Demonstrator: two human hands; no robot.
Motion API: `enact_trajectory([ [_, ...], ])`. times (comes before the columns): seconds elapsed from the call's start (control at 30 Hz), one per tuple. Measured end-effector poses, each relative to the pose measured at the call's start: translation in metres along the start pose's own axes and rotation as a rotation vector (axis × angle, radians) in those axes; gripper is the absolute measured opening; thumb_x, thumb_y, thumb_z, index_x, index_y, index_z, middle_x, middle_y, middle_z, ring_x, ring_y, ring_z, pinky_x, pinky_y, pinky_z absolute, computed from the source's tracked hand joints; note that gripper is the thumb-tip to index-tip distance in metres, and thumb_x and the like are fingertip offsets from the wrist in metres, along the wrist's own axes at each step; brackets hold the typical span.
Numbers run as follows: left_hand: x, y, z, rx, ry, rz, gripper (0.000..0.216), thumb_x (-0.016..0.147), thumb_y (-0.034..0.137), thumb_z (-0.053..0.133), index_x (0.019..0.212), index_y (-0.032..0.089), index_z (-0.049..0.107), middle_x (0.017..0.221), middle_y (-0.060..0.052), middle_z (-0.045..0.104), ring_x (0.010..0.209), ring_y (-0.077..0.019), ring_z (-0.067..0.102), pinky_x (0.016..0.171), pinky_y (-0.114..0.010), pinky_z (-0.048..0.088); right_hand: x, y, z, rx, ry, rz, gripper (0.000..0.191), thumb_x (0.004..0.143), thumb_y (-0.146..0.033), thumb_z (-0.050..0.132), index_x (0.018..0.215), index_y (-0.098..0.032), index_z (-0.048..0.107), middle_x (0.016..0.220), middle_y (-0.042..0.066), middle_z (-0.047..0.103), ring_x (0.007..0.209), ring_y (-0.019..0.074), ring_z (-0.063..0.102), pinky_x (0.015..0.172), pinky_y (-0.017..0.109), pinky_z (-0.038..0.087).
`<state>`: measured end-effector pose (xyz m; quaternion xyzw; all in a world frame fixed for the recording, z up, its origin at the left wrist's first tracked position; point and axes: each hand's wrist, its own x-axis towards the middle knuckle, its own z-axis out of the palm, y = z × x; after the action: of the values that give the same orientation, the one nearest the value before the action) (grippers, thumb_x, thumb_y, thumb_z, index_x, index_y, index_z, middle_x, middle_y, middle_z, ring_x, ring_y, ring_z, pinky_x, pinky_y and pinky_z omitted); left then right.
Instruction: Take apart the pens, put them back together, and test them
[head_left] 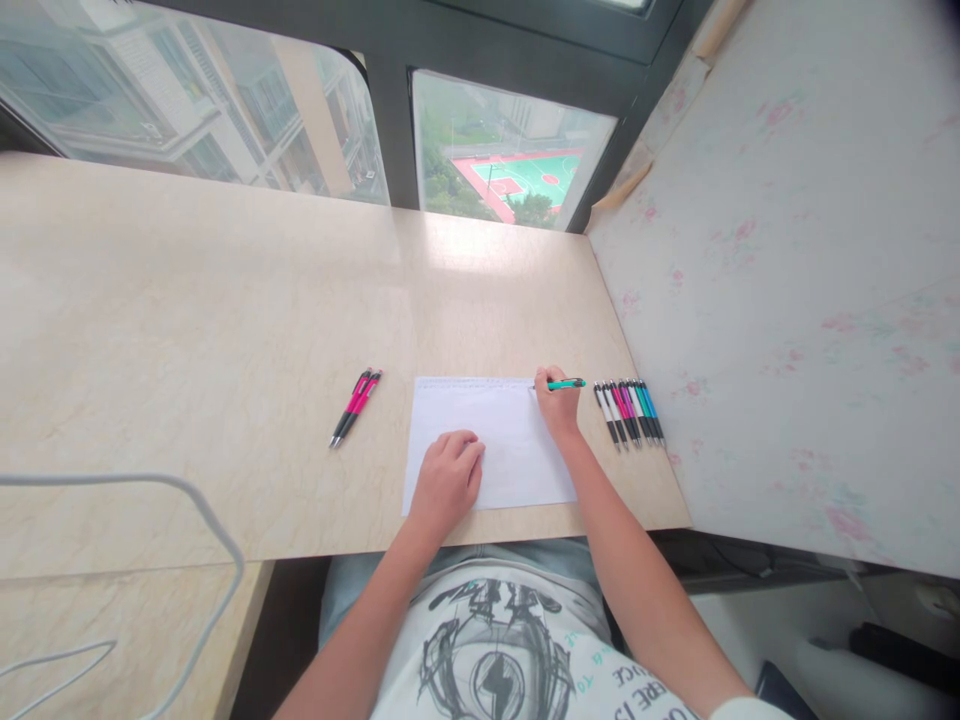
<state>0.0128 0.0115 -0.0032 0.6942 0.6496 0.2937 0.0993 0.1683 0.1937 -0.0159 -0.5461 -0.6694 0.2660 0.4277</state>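
A white sheet of paper [510, 460] lies on the desk, with rows of small writing along its top edge. My right hand [559, 405] is closed around a green pen [566, 384] near the sheet's upper right corner. The pen lies almost level, its tip at the end of the written line. On the lower left part of the sheet rests my left hand [448, 475], fingers loosely bent and lying on the paper; I see nothing held in it. The fingertips of that hand are partly hidden.
Two pink-and-black pens [356, 408] lie left of the sheet. A row of several coloured pens [628, 413] lies to the right, near the flowered wall [780, 300]. A grey cable [202, 510] loops at the left. Windows [517, 150] stand behind the desk [225, 350].
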Motion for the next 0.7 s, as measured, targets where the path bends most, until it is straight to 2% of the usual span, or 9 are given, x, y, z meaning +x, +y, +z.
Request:
enact_trajectory([
  [0.23, 0.0, 0.0, 0.0, -0.002, 0.008, 0.003, 0.018, 0.091, 0.015, 0.047, 0.1, 0.021, 0.061, 0.107, -0.01, 0.062, 0.099, -0.0243, 0.055, 0.087, -0.041, 0.047, 0.0, 0.002, -0.004, 0.178, 0.051, 0.138, 0.038, 0.082, -0.044, 0.054, 0.057, -0.023, 0.035, 0.052, -0.007, 0.032, 0.052, 0.0112, 0.03, 0.051, 0.025, 0.027],
  [0.47, 0.0, 0.0, 0.0, 0.006, 0.009, 0.005, 0.018, 0.091, 0.014, 0.047, 0.098, 0.021, 0.062, 0.105, -0.009, 0.062, 0.098, -0.0238, 0.056, 0.087, -0.041, 0.048, 0.009, -0.002, -0.015, 0.528, 0.064, 0.301, 0.041, 0.087, -0.058, 0.042, 0.07, -0.021, 0.05, 0.057, -0.004, 0.047, 0.05, 0.0101, 0.045, 0.048, 0.023, 0.036],
  [0.6, 0.0, 0.0, -0.001, 0.005, 0.025, 0.012, 0.018, 0.09, 0.014, 0.049, 0.099, 0.021, 0.063, 0.104, -0.009, 0.063, 0.097, -0.0236, 0.057, 0.086, -0.041, 0.048, -0.006, -0.014, -0.025, 0.65, 0.073, 0.349, 0.032, 0.083, -0.052, 0.055, 0.091, -0.021, 0.058, 0.056, -0.009, 0.042, 0.044, 0.0073, 0.038, 0.041, 0.019, 0.028],
  [0.7, 0.0, 0.0, -0.001, 0.005, 0.026, 0.014, 0.018, 0.09, 0.014, 0.049, 0.099, 0.021, 0.063, 0.104, -0.009, 0.063, 0.098, -0.0235, 0.057, 0.086, -0.041, 0.048, -0.031, -0.029, -0.034, 0.825, 0.018, 0.426, 0.04, 0.082, -0.05, 0.064, 0.11, -0.024, 0.053, 0.052, -0.012, 0.04, 0.041, 0.007, 0.033, 0.04, 0.018, 0.027],
])
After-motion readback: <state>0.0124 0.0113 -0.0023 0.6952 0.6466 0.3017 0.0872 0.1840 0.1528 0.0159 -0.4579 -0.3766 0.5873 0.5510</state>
